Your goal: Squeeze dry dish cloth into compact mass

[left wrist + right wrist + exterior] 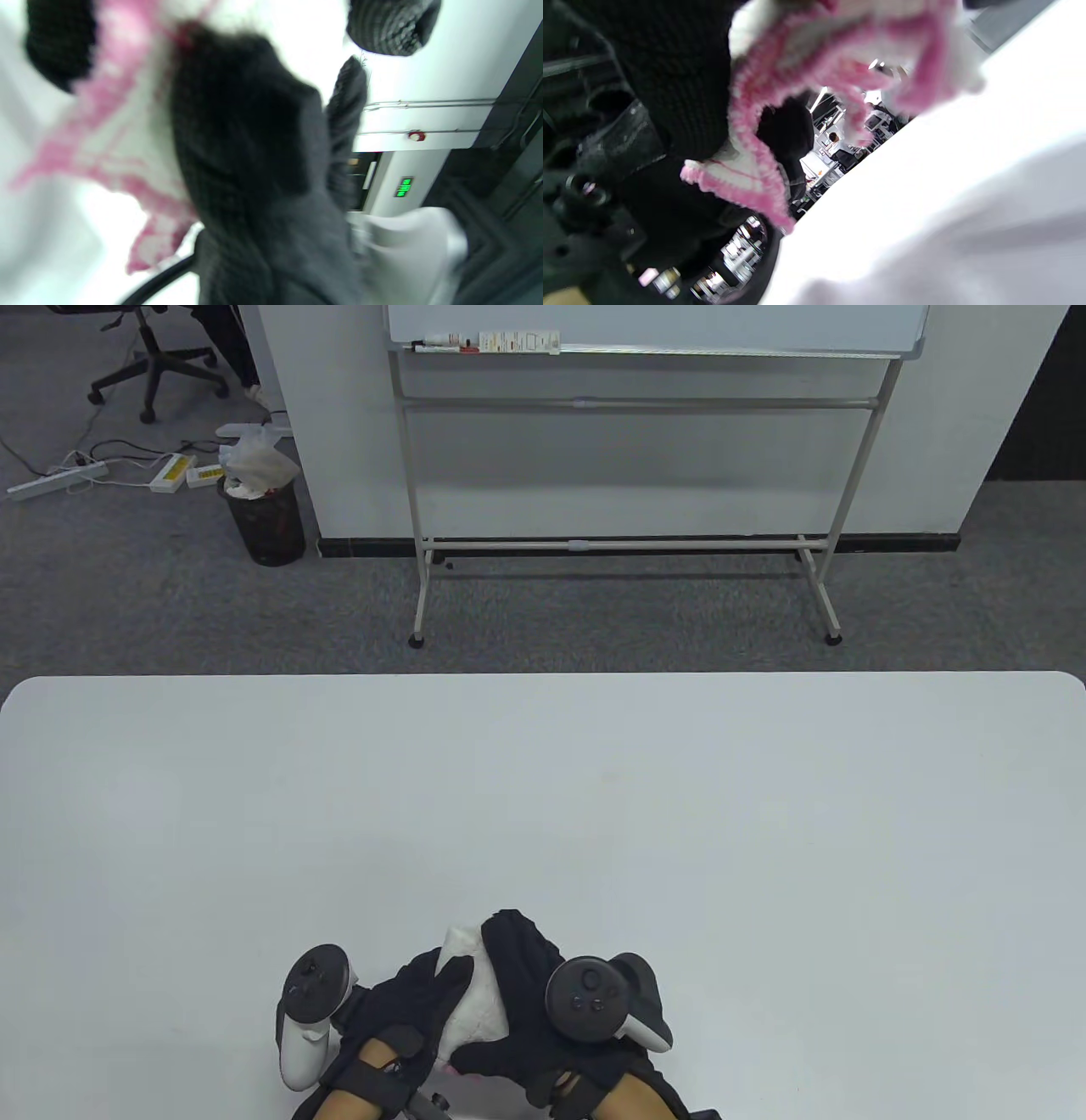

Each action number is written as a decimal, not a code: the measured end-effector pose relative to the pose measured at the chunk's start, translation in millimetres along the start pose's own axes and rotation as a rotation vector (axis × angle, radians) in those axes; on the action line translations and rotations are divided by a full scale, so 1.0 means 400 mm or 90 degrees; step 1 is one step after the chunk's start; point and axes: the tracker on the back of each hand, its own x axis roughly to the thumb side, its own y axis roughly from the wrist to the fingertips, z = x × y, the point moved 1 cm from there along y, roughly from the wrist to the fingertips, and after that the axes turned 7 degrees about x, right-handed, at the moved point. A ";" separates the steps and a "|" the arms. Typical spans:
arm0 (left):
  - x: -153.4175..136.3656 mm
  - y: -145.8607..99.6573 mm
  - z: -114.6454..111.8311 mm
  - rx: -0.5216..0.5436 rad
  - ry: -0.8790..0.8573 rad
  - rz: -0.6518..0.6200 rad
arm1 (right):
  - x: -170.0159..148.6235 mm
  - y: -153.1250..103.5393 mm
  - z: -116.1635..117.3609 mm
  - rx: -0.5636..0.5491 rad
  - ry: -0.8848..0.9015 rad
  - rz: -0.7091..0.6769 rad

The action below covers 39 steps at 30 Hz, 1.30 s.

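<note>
Both hands were clamped on the cloth (475, 997) at the near edge of the table (543, 780), right in front of the person. Her left hand (407, 1014) came in from the left with its fingers laid over the white bundle, and her right hand (530, 984) curled over the top and far side, so the cloth sat pinched between the two gloves. To my eye that was the point of the hold: with pressure from opposite sides, the fabric had nowhere to spread and had to bunch inward.

From above, only a small white patch of cloth showed between the black gloves, which suggested it was already gathered fairly tight. The trackers rode on the backs of the hands, the left one (310, 1014) tipped outward and the right one (594, 997) facing up; the fingers were free of them and given wholly to the cloth.

Underneath, the bundle looked less tidy. The right wrist view showed a pink-trimmed edge (742, 186) hanging loose below the glove, clear of the tabletop. The left wrist view, badly blurred, also showed pink edging (110, 140) trailing past the dark fingers. I took it that the squeeze was under way but unfinished, since those loose edges would need tucking in before the mass was truly compact.

Whether the cloth touched the table or was held just above it, I could not tell.
</note>
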 end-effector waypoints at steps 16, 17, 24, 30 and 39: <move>0.025 -0.017 -0.043 0.006 0.079 -0.039 | -0.036 -0.012 -0.055 -0.159 0.126 0.028; 0.029 -0.020 -0.054 -0.001 0.079 -0.037 | -0.032 -0.015 -0.058 -0.167 0.104 0.028; 0.042 -0.037 -0.070 0.059 0.130 -0.034 | -0.011 -0.037 -0.072 -0.251 0.004 0.026; -0.041 -0.030 -0.098 -0.099 -0.155 0.101 | 0.018 -0.034 -0.054 -0.270 -0.051 -0.019; -0.037 -0.011 -0.082 -0.047 -0.388 0.005 | 0.036 0.003 0.013 -0.162 -0.029 -0.061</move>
